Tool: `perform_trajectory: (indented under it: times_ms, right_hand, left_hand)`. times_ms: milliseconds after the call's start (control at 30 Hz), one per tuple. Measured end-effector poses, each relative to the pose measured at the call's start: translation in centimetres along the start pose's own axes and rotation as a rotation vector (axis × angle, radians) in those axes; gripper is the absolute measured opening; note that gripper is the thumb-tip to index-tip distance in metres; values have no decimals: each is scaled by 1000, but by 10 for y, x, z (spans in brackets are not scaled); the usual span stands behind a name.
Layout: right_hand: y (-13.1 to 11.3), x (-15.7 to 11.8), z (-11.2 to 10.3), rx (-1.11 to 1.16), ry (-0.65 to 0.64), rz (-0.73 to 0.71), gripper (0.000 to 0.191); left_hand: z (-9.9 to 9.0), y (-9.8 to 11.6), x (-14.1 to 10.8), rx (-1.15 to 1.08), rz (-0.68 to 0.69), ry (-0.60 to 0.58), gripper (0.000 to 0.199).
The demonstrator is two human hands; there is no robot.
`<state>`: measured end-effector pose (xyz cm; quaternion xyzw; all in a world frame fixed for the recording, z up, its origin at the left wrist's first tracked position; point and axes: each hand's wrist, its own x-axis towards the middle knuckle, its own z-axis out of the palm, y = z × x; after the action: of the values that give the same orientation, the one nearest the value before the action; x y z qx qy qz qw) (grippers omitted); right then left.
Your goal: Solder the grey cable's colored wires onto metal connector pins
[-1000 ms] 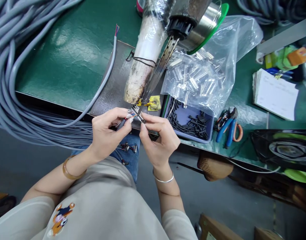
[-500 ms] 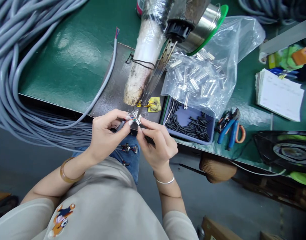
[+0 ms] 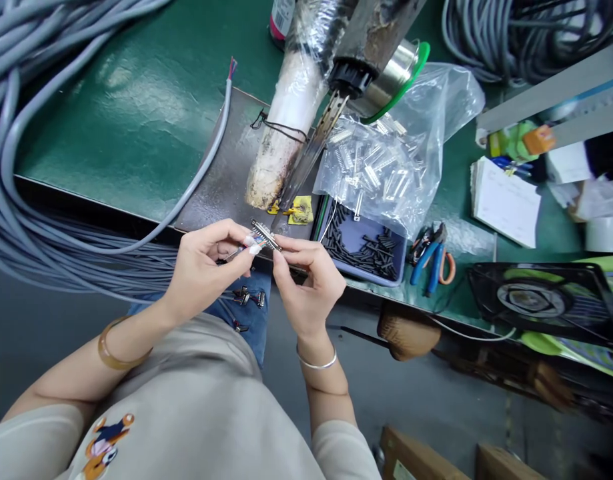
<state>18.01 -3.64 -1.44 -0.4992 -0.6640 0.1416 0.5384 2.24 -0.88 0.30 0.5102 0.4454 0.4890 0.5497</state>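
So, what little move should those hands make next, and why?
Probably nudge the connector slightly so a wire end meets the iron at its tip: the left hand pinches the coloured wires at the connector, the right hand grips its end, and the tip sits close by. Whether they touch, I can't tell.

Notepad (image 3: 506, 202) and fan (image 3: 533, 298) — right side of the bench (image 3: 106, 113)
Blue-handled pliers (image 3: 435, 267) lie left of the fan — cardboard boxes (image 3: 419, 460) stand lower, beyond the edge.

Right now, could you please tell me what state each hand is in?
Left hand: closed, pinching thin coloured wires.
Right hand: closed, pinching the metal connector at one end.
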Motion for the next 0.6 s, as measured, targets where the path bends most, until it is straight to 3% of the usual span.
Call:
perform_trajectory:
  times_ms: [333, 600]
  right_hand:
    - [1, 7, 4, -96, 42, -121, 19]
    - [4, 9, 6, -108, 54, -130, 18]
  left_hand:
    - [4, -1, 5, 196, 190, 58, 5]
    - [2, -3, 7, 267, 206, 46, 4]
